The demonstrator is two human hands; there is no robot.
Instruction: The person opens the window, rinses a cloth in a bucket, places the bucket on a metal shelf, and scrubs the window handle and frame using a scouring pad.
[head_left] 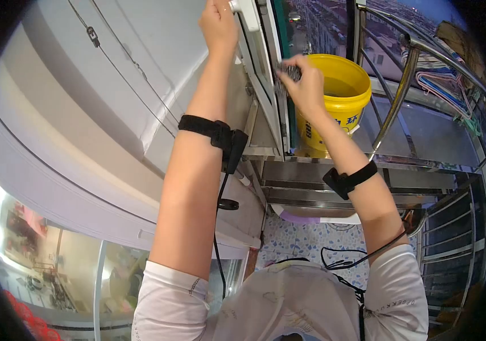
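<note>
At the top, my left hand (pixel 220 28) is closed round the white window handle (pixel 247 14). My right hand (pixel 303 82) pinches a dark, mesh-like scrubber (pixel 292 71) against the edge of the window frame (pixel 277 85). Just right of that hand stands a yellow bucket (pixel 342 102) with printed writing on its side, upright on a metal shelf; its contents cannot be made out. The fingertips of my left hand are partly cut off by the image's top edge.
Metal railings (pixel 405 94) curve round the right side, with clothes hangers (pixel 445 91) on them. Thin wires with a turnbuckle (pixel 92 37) run along the left wall. A black cable (pixel 339 264) hangs near my body above the patterned floor (pixel 288 236).
</note>
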